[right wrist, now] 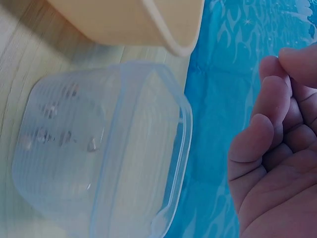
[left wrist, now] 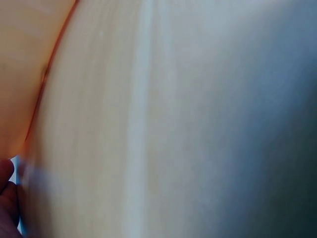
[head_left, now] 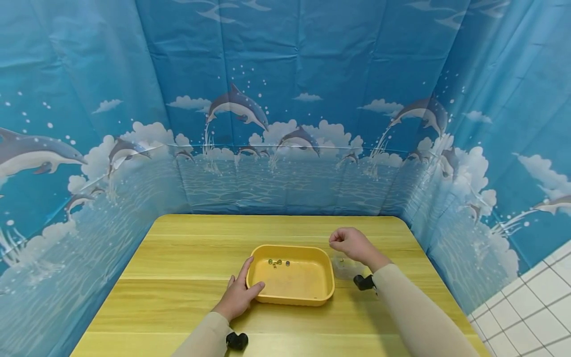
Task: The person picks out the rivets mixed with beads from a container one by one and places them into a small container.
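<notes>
A yellow rectangular tray lies on the table, with several small marbles near its far left inside. My left hand holds the tray's left side, thumb over the rim and fingers along the outer wall. In the left wrist view, only a few of its fingertips show beside the tray wall. Above and behind a clear plastic box, my right hand hovers with curled fingers, thumb against the index finger; nothing shows between them. Several blurry marbles are visible through the box.
The wooden table runs back to a blue dolphin-print curtain that encloses the far side and both flanks. The clear box stands just right of the tray. White tiles show at the lower right beyond the table.
</notes>
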Available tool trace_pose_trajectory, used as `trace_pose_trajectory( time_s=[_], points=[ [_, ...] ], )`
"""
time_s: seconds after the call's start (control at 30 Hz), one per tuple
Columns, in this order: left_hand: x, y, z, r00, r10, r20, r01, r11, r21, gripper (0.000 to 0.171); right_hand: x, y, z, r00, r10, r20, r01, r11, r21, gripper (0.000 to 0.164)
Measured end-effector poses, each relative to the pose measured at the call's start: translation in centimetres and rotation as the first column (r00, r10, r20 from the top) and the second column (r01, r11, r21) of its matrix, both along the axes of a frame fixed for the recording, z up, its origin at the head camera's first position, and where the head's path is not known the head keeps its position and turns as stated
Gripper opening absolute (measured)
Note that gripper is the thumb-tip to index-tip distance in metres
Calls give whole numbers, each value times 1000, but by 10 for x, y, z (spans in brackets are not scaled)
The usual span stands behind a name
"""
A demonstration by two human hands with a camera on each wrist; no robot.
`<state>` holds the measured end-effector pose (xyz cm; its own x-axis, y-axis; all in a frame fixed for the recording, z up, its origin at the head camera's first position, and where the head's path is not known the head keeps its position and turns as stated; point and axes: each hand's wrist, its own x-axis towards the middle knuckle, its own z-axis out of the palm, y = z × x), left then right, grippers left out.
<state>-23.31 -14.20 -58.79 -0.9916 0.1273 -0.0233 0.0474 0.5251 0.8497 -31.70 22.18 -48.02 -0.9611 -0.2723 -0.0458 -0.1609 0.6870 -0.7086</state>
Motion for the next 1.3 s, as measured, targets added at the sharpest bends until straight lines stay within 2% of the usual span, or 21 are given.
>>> trace_pose_trajectory(
  time_s=[0.13,0.37,0.57,1.3],
  points=[
    [-1,0,0,1000,0,3,0,1000,1,75,1,7,-1,1000,-7,0,7,1000,5,9],
    [-1,0,0,1000,-1,-2,1,1000,7,74,2,21,-3,1000,-8,19,7,1000,22,19],
    [-1,0,0,1000,2,6,-2,1000,2,74,4,30,-7,1000,-26,9,26,999,43,18],
    [0,0,1,1000,2,3,-2,1000,0,74,9,39,-17,997,-74,36,72,996,61,17]
  ],
)
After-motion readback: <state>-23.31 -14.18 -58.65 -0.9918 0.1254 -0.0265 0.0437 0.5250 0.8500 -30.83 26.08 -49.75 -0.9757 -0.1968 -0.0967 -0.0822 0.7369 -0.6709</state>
